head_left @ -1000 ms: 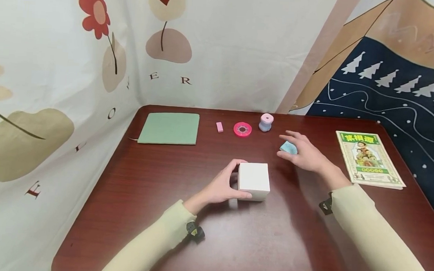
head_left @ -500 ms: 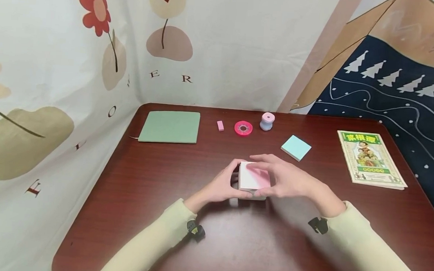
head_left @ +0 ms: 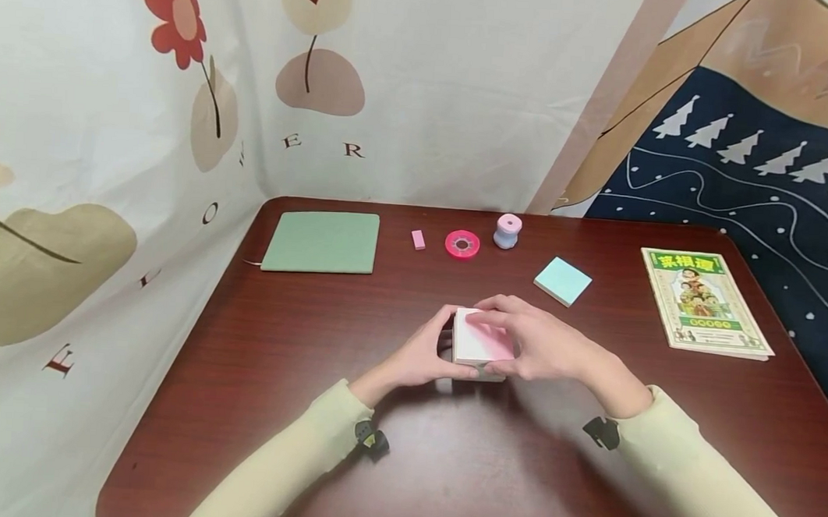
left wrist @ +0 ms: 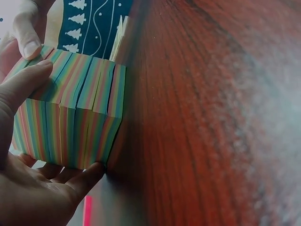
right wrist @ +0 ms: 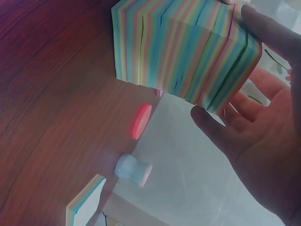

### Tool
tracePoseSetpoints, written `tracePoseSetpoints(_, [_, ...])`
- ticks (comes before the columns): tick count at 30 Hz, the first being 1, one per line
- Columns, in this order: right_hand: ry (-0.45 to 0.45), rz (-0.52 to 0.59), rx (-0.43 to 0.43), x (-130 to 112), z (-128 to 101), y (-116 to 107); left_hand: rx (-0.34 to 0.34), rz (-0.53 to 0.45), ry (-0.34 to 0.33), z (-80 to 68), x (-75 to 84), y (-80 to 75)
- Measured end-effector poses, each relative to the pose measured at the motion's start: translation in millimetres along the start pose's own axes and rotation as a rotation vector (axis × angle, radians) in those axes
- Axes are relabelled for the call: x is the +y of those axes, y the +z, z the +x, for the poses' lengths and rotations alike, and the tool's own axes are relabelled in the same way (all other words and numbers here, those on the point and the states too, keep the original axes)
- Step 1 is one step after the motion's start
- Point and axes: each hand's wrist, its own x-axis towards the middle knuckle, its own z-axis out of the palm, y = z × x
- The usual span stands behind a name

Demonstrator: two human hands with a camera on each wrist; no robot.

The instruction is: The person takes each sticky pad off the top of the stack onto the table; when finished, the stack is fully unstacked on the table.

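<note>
A cube-shaped stack of sticky note pads (head_left: 471, 338) stands on the table before me, white on top. Its sides show stripes of blue, green, yellow and pink in the left wrist view, where the stack (left wrist: 70, 110) lies sideways in the picture. My left hand (head_left: 416, 356) grips it from the left, thumb on the near side and fingers behind. From the right, my right hand (head_left: 546, 343) holds the upper part, thumb at the near side and fingers over and behind the top. One pale blue sticky note pad (head_left: 563, 281) lies apart, behind the right hand.
Along the back of the table (head_left: 298, 323) are a green notebook (head_left: 320, 242), a pink eraser-like block (head_left: 418, 240), a pink ring-shaped roll (head_left: 462, 245) and a pink-and-blue spool-shaped thing (head_left: 507, 231). An illustrated book (head_left: 707, 303) lies at right. Printed cloth (head_left: 451, 89) hangs behind.
My right hand has let go of the pale blue pad and moved left and nearer to the stack, which it now holds too. The left hand has stayed on the stack.
</note>
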Motion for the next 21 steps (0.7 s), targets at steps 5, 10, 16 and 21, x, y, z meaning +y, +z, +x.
tracePoseSetpoints(5, [0.023, 0.036, 0.021, 4.1, -3.4, -8.4, -0.001, 0.031, -0.001, 3.9, -18.1, -0.3])
tracePoseSetpoints(10, [0.141, 0.101, 0.096, 27.0, -14.9, -26.2, 0.013, 0.089, -0.009, 3.5, -18.0, -0.9])
tracePoseSetpoints(16, [0.340, 0.049, 0.229, 79.5, -42.4, -44.7, 0.024, 0.133, -0.013, 3.1, -18.0, -0.3])
tracePoseSetpoints(21, [0.563, 0.057, 0.200, 115.3, -70.8, -51.6, 0.022, 0.113, -0.006, 3.4, -18.6, 0.1])
